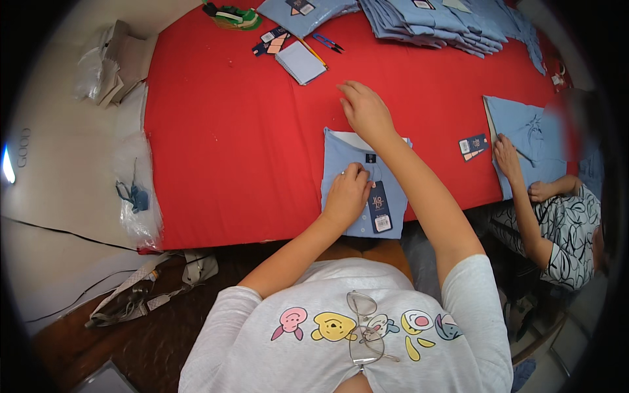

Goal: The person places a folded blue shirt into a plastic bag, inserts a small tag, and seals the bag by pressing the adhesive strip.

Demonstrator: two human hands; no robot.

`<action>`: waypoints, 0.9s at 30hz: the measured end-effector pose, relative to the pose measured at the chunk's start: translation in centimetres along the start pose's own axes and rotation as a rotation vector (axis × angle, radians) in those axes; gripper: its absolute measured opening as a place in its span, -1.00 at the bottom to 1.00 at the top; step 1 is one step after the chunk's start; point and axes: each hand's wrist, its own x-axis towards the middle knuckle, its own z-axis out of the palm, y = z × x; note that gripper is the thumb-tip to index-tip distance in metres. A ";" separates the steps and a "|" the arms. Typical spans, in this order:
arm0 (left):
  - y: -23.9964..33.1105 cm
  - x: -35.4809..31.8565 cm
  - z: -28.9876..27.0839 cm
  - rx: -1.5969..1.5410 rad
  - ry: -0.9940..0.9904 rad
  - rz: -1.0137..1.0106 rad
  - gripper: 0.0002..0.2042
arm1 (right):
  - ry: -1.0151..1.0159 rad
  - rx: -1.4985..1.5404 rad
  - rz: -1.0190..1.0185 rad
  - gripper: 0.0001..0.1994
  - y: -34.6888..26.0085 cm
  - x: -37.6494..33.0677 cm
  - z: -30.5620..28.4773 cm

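Note:
A folded light-blue shirt (334,154) lies on the red-covered table right in front of me, its neck label facing up. My left hand (348,195) rests on the shirt's middle with its fingers curled in a pinch. What is between those fingertips is hidden. Against that hand lies a dark-blue hang tag (379,204) with a white sticker, and a thin string loop shows above it. My right hand (365,111) reaches over the shirt's top edge, its fingers stretched toward the left and holding nothing; the forearm passes over the shirt's right side.
Beyond lie a stack of white slips (300,63), a yellow pencil (313,52), blue thread snips (327,42), loose tags (272,40) and a green tape dispenser (232,18). Folded shirts (419,29) are piled at the back. At right, a co-worker's hands touch another blue shirt (517,118).

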 end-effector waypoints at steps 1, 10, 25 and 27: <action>-0.1 -0.2 -0.1 -0.048 0.006 -0.063 -0.78 | -0.031 0.028 0.011 -0.64 -0.2 2.6 1.8; -0.3 -0.9 0.4 -0.363 0.037 -0.219 -0.78 | 0.140 -0.175 0.251 -0.61 5.1 14.8 9.1; 2.0 -1.0 0.8 -0.144 0.103 -0.187 -0.71 | 0.158 0.934 0.623 -0.81 -0.5 -12.4 -12.6; 1.8 -0.8 0.8 -0.165 0.067 -0.218 -0.74 | 0.145 0.972 0.768 -0.77 -1.8 -18.0 -12.1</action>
